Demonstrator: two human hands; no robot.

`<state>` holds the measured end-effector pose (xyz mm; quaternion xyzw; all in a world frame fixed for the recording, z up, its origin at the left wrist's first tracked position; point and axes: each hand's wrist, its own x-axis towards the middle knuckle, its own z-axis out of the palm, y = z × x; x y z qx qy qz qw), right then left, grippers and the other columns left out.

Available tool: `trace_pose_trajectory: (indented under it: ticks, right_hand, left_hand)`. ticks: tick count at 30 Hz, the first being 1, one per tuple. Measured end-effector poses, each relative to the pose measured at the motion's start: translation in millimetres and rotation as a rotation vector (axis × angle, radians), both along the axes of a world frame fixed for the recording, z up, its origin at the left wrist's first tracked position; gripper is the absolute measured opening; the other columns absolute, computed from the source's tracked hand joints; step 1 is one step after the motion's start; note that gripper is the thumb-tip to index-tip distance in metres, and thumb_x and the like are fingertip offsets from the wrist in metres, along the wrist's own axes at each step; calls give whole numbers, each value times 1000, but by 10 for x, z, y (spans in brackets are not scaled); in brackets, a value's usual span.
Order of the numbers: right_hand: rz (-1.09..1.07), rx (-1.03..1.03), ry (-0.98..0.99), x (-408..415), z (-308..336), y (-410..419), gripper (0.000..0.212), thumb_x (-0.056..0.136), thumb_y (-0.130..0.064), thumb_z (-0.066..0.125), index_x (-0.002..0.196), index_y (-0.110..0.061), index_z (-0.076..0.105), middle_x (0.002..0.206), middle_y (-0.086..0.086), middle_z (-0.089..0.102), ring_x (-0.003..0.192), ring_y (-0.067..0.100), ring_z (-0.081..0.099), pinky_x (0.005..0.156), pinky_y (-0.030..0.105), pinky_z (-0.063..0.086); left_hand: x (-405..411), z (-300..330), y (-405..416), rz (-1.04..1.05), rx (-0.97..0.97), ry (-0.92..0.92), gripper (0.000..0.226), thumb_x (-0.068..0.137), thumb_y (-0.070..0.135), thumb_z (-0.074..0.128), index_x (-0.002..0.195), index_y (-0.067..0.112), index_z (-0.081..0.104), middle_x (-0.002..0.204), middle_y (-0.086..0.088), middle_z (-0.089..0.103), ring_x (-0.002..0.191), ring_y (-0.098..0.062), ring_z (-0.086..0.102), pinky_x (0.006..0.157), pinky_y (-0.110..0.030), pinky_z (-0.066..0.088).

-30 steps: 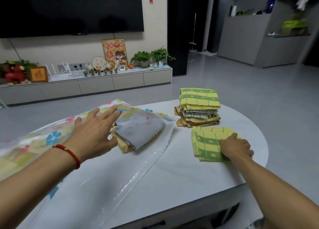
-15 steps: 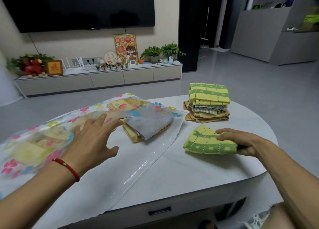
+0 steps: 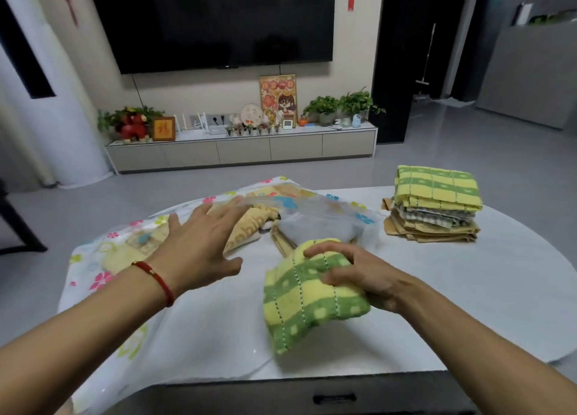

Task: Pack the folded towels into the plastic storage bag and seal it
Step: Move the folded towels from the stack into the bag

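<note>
Head view, right hand (image 3: pixel 359 277) grip clamped on folded towel (image 3: pixel 309 299), left hand (image 3: pixel 199 246) spread above bag (image 3: pixel 125 246).

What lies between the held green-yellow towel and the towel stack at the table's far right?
In the head view, only bare white tabletop separates the held towel from the stack.

hands (image 3: pixel 199 246): 2 | storage bag (image 3: pixel 103 258): 1 | towel stack (image 3: pixel 434 208): 1 | held towel (image 3: pixel 306 299): 1
</note>
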<state>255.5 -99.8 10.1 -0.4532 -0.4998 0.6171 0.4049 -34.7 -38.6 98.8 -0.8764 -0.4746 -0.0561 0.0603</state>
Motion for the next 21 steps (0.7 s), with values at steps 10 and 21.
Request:
trace_pose_trajectory:
  ticks: [10, 21]
  right_hand:
    - [-244, -234, -178, -1160, -895, 734, 59, 89, -6, 73, 144, -4, 50, 85, 19, 75, 76, 36, 74, 87, 53, 61]
    - [-266, -105, -428, -966, -768, 729, 39, 87, -8, 62, 124, -20, 66, 85, 13, 80, 61, 28, 74, 49, 27, 54]
  left_hand:
    - [85, 113, 164, 33, -17, -18, 98, 77, 57, 67, 153, 41, 7, 164, 15, 15, 144, -28, 25, 104, -68, 35]
    - [56, 64, 204, 8, 4, -30, 93, 79, 57, 64, 152, 44, 8, 165, 17, 7, 147, -27, 23, 106, -68, 33]
